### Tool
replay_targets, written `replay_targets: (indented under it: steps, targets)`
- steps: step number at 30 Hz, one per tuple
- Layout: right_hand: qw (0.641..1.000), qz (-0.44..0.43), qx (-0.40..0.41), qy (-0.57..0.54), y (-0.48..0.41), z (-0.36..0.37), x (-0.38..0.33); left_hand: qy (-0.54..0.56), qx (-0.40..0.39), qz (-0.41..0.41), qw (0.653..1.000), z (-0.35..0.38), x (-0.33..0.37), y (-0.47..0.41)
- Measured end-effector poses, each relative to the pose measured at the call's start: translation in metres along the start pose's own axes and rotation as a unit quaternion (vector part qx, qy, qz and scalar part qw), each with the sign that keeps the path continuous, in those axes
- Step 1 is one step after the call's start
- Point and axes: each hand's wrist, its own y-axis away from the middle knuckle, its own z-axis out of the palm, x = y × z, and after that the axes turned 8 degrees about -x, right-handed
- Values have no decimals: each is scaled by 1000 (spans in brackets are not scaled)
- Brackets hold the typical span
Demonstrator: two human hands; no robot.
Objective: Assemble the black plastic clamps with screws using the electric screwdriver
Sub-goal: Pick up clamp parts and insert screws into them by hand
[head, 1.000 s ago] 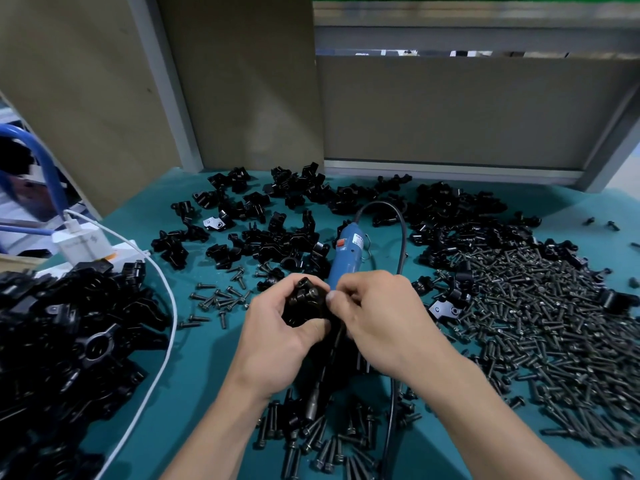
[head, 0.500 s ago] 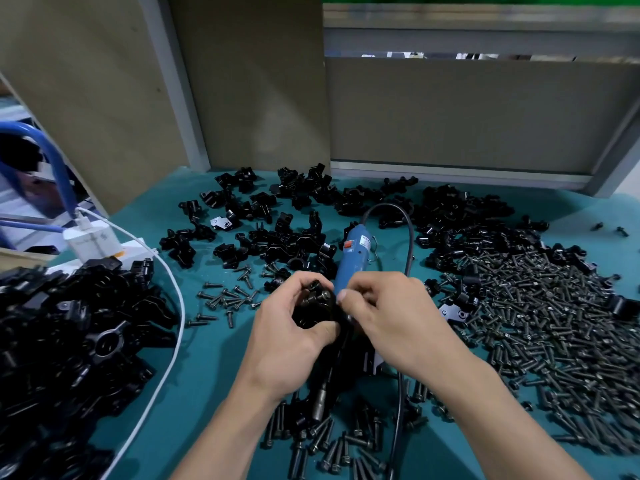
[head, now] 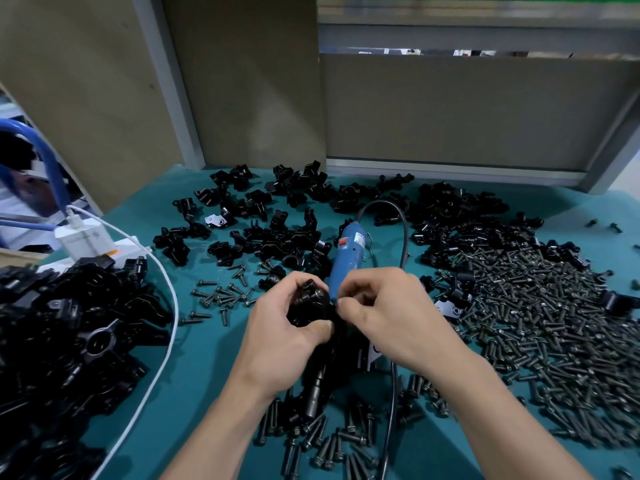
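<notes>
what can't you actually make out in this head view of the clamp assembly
All head view.
- What the right hand pinches at the clamp: hidden by its own fingertips.
- Middle of the electric screwdriver: covered by the left hand and right hand.
- The clamp heap: cut off by the left edge.
- Print on the charger: too small.

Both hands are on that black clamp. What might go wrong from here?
1. The right hand pinches at the edge of the black plastic clamp that the left hand grips; any small part there is hidden, and could drop among the loose dark screws below.
2. The blue electric screwdriver lies under both hands; reaching for it frees a hand, so the clamp may shift.
3. Its black cord runs beside the right forearm and could snag.
</notes>
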Motion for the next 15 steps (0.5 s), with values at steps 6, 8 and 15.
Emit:
replay_targets:
  steps: [6,8,15]
  targets:
    - [999,1,15,46,-2,14,-2,0,1,11,1000,-3,0,0]
    - [998,12,8,57,-2,14,-1,-3,1,3,1000,-2,-1,0]
    - [1000,-17,5,22,0,8,-2,-12,12,-7,1000,-3,-3,0]
